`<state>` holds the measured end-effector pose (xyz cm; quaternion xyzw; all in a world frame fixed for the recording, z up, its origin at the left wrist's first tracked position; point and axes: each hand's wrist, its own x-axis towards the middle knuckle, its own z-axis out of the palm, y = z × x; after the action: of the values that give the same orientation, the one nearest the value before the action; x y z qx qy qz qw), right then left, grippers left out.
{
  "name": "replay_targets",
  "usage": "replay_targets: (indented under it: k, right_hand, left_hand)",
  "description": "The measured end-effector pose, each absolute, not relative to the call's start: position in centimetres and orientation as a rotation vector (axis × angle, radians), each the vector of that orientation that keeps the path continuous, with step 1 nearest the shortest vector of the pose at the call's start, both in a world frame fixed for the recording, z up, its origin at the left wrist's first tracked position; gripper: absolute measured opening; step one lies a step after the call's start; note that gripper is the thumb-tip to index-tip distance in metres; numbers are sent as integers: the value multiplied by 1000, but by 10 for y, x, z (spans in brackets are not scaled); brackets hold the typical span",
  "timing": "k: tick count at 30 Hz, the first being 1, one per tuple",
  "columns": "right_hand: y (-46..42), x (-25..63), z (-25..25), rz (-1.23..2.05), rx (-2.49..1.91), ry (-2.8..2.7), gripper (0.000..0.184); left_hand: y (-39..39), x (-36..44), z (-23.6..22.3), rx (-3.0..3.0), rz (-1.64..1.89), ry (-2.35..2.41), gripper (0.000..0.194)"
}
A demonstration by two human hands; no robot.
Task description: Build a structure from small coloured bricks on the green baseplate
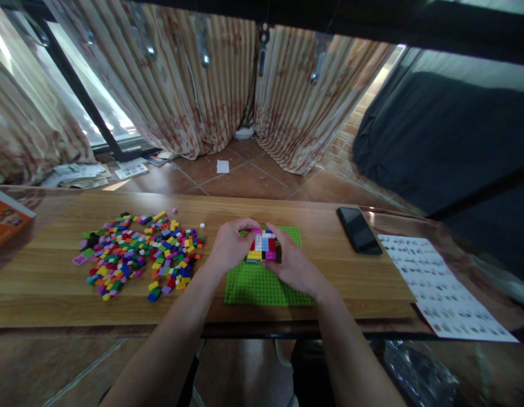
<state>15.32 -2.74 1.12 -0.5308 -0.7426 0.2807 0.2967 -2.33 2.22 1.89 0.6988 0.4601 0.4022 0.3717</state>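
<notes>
- Build [262,246] of coloured bricks sits between the hands, over the far half of the green baseplate [262,288]; whether it touches the plate, I cannot tell.
- Left hand [231,244] grips the build's left side, fingers curled, fingertips at its far left corner.
- Right hand [293,263] grips the right side, thumb at the near right corner.
- Loose bricks [137,249] spread towards the desk's [37,282] left edge.
- Phone [359,230] lies near the far right corner, printed sheet [446,288] at the right edge.
</notes>
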Motion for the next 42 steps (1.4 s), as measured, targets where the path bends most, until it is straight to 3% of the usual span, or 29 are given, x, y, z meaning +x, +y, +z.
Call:
replay_targets:
  k: [3, 8, 16, 26, 42]
  right_hand:
    - [-28, 152, 14, 731, -1351, -1975, 82]
    - [-29, 147, 18, 628, -1305, -2030, 64]
    - [-29, 145, 13, 473, -1413, -2108, 61]
    - [-29, 144, 13, 465, -1443, -2118, 63]
    - [-27, 143, 13, 452, -1393, -2069, 55]
  left_hand:
    - [23, -23, 16, 1738, 1062, 1175, 18]
    - [25, -24, 13, 1728, 1057, 1181, 42]
    - [27, -33, 9, 1729, 1013, 1174, 62]
    - [33, -37, -1, 1316, 1102, 1165, 50]
    - [30, -21, 10, 1395, 1101, 1158, 37]
